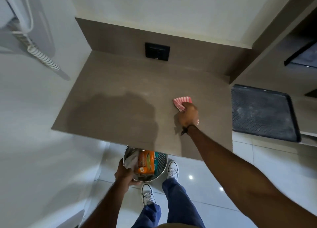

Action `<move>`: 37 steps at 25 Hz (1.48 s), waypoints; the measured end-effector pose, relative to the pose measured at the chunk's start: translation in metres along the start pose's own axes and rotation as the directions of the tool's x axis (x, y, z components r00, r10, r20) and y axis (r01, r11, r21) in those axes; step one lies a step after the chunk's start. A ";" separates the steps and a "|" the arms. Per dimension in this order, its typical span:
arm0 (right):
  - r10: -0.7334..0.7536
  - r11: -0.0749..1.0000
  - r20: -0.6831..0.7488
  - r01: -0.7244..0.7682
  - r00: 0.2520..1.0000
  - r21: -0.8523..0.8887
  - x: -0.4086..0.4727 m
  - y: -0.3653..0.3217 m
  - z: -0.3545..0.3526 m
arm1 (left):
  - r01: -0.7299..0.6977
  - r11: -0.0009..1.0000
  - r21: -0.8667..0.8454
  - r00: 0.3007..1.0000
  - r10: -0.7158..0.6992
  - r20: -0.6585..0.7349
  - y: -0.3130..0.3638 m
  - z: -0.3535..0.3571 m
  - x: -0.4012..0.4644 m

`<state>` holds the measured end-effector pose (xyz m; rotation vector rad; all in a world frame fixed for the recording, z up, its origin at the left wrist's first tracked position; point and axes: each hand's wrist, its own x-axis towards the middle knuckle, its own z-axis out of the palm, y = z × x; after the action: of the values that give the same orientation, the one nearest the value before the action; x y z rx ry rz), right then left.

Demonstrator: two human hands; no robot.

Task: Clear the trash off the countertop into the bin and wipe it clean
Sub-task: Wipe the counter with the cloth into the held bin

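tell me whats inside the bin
The bin holds an orange packet, a teal wrapper beside it and grey crumpled trash. Anything beneath these is covered, and the countertop hides the bin's far rim.

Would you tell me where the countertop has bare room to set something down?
Nearly all the countertop is bare, from the left wall to the black socket. Only the right part is taken, by the right hand pressing the pink striped cloth.
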<state>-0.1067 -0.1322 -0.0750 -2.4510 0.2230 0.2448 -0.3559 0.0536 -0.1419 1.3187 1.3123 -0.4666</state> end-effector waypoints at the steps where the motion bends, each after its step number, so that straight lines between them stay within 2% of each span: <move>1: -0.056 0.998 0.067 0.058 0.996 -0.036 0.004 -0.015 0.012 | 0.006 1.000 -0.016 1.000 -0.006 -0.002 0.002 -0.002 0.000; 3: -0.165 0.975 0.205 0.191 0.965 -0.114 0.006 -0.045 0.035 | 0.005 0.999 -0.045 1.000 -0.005 0.003 0.004 -0.008 0.001; 5: -0.265 0.956 0.324 0.293 0.908 -0.037 -0.005 -0.067 0.056 | -0.020 0.999 -0.045 1.000 0.021 0.014 0.003 -0.012 0.005; 6: -0.341 0.931 0.391 0.363 0.855 0.017 -0.017 -0.071 0.066 | -0.035 0.998 -0.043 0.999 0.036 0.017 0.003 -0.014 0.006; 7: -0.428 0.885 0.482 0.463 0.765 0.052 -0.033 -0.071 0.073 | -0.053 0.998 -0.044 0.998 0.054 0.019 0.002 -0.015 0.007; 8: -0.517 0.802 0.578 0.594 0.632 0.068 -0.047 -0.065 0.077 | -0.069 0.996 -0.050 0.997 0.071 0.023 0.001 -0.017 0.008; 9: -0.579 0.726 0.608 0.682 0.543 0.082 -0.052 -0.054 0.078 | -0.072 0.996 -0.057 0.997 0.073 0.028 0.000 -0.018 0.009; 10: -0.611 0.707 0.582 0.701 0.536 0.097 -0.052 -0.041 0.074 | -0.054 0.997 -0.063 0.998 0.056 0.028 -0.001 -0.020 0.010; 11: -0.641 0.725 0.451 0.682 0.621 0.091 -0.043 -0.029 0.067 | -0.034 0.997 -0.070 0.999 0.035 0.022 -0.001 -0.021 0.012; 12: -0.607 0.783 0.271 0.621 0.747 0.038 -0.031 -0.019 0.054 | -0.022 0.997 -0.077 1.000 0.022 0.004 -0.003 -0.023 0.014; 14: -0.416 0.908 -0.080 0.419 0.906 0.011 0.007 -0.006 0.024 | -0.007 0.998 -0.070 1.000 0.005 -0.028 -0.008 -0.024 0.019; 16: -0.128 0.989 -0.126 0.136 0.984 0.054 0.052 -0.011 0.007 | 0.009 0.997 -0.073 0.999 -0.012 -0.039 -0.008 -0.024 0.019; 17: -0.073 0.996 -0.077 0.076 0.994 0.036 0.070 -0.018 0.010 | 0.008 0.996 -0.090 0.999 -0.012 -0.041 -0.008 -0.025 0.019; 18: -0.077 0.997 -0.014 0.077 0.997 0.026 0.080 -0.030 0.018 | 0.002 0.994 -0.108 0.999 -0.006 -0.039 -0.009 -0.026 0.018; 20: -0.215 0.975 0.136 0.221 0.967 -0.026 0.077 -0.058 0.045 | -0.012 0.992 -0.126 1.000 0.009 -0.025 -0.010 -0.029 0.016; 23: -0.393 0.890 0.330 0.445 0.859 -0.097 0.018 -0.074 0.085 | -0.025 0.988 -0.150 0.999 0.021 -0.029 -0.008 -0.035 0.012; 24: -0.446 0.859 0.382 0.507 0.810 -0.073 -0.013 -0.070 0.091 | -0.022 0.986 -0.164 0.999 0.017 -0.030 -0.007 -0.037 0.010; 25: -0.499 0.833 0.411 0.552 0.763 -0.014 -0.044 -0.064 0.093 | -0.020 0.985 -0.170 0.999 0.015 -0.030 -0.007 -0.039 0.009; 27: -0.635 0.757 0.364 0.643 0.682 0.115 -0.094 -0.048 0.091 | -0.032 0.987 -0.159 0.999 0.028 -0.029 -0.007 -0.042 0.004; 28: -0.664 0.731 0.376 0.668 0.646 0.142 -0.110 -0.042 0.089 | -0.040 0.988 -0.152 0.999 0.036 -0.027 -0.008 -0.044 0.002; 30: -0.588 0.779 0.519 0.608 0.620 0.156 -0.124 -0.036 0.081 | -0.066 0.989 -0.135 0.998 0.065 -0.010 -0.011 -0.047 0.000; 31: -0.548 0.812 0.554 0.557 0.627 0.173 -0.126 -0.035 0.076 | -0.071 0.990 -0.122 0.997 0.071 -0.002 -0.014 -0.049 0.000; 33: -0.462 0.887 0.483 0.394 0.744 0.242 -0.123 -0.033 0.062 | -0.062 0.994 -0.088 0.998 0.064 0.016 -0.018 -0.051 -0.001; 35: -0.328 0.909 0.302 0.212 0.895 0.359 -0.110 -0.022 0.041 | -0.040 0.998 -0.047 0.999 0.041 0.028 -0.021 -0.049 -0.003; 37: -0.184 0.909 0.109 0.127 0.977 0.396 -0.091 -0.005 0.020 | -0.005 1.000 -0.019 1.000 0.005 0.018 -0.025 -0.045 -0.003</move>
<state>-0.1963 -0.1067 -0.0658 -2.0339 0.0078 0.2779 -0.3970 0.0842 -0.1382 1.2987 1.2950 -0.4603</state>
